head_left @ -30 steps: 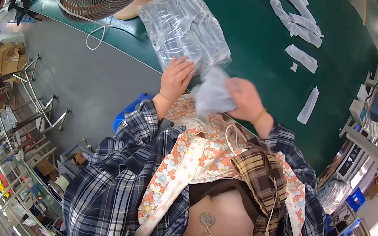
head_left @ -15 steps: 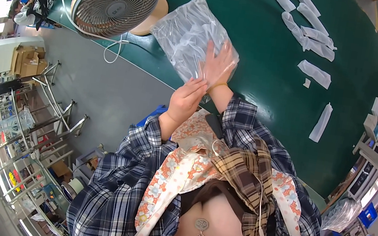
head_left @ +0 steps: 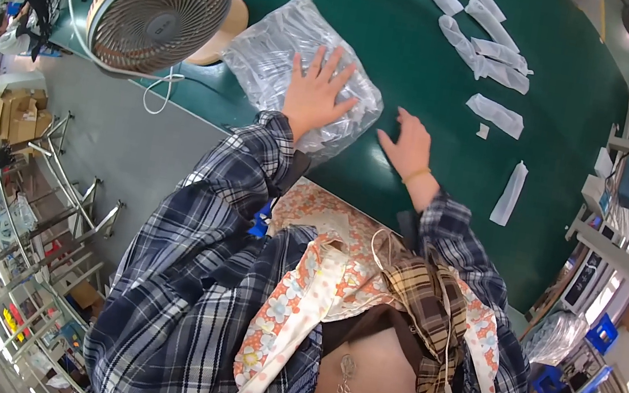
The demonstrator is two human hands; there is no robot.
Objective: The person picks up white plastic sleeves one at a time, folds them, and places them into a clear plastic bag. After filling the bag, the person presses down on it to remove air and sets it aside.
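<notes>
A clear plastic bag (head_left: 263,53) with whitish wrapped pieces inside lies flat on the green table (head_left: 376,17), close to its front edge. My left hand (head_left: 319,92) rests palm down on the bag, its fingers spread. To the right of the bag, my right hand (head_left: 410,147) is over the bare tabletop, empty, thumb and fingers apart, not touching the bag. What exactly the bag contains is blurred by the creased plastic.
A beige desk fan (head_left: 160,16) stands left of the bag, its white cord (head_left: 158,89) hanging at the table edge. Several slim white wrapped pieces (head_left: 496,116) lie at the right, beside a small paper scrap (head_left: 483,131). Metal racks (head_left: 37,235) stand at the lower left.
My right hand has left the bag and moved right onto the table side. My left hand has moved from the bag's near corner onto its middle and spread flat.
</notes>
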